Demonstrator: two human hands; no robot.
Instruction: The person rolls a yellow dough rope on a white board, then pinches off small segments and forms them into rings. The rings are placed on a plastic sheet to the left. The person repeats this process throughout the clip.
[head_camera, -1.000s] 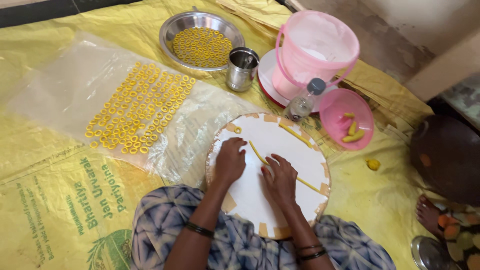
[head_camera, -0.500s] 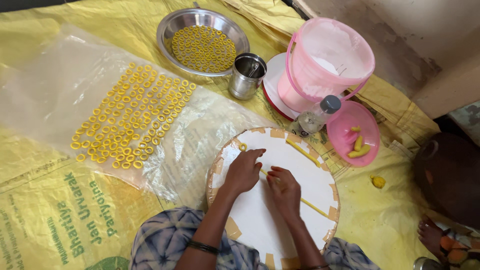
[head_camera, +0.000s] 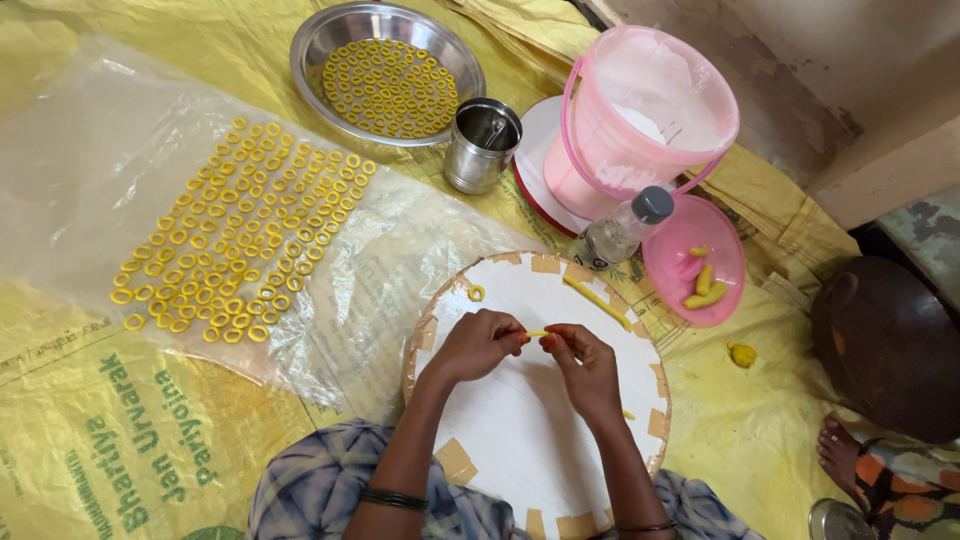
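Observation:
My left hand (head_camera: 478, 345) and my right hand (head_camera: 582, 366) meet over a round white board (head_camera: 520, 430) with taped edges, lying on my lap. Both pinch a short yellow dough strip (head_camera: 537, 334) between their fingertips, one hand on each end. A longer yellow dough rope (head_camera: 597, 302) lies on the board's far right part. One small dough ring (head_camera: 476, 293) sits near the board's far left rim.
Several yellow rings (head_camera: 235, 240) lie in rows on a clear plastic sheet (head_camera: 90, 180) at left. Behind stand a steel bowl of rings (head_camera: 388, 72), a steel cup (head_camera: 482, 146), a pink bucket (head_camera: 640, 120), a small bottle (head_camera: 622, 230), a pink bowl (head_camera: 694, 262). Another person's foot (head_camera: 845, 458) is at right.
My hands were flat on the board, rolling dough. They have lifted, come together and now pinch a short strip. The camera has moved closer.

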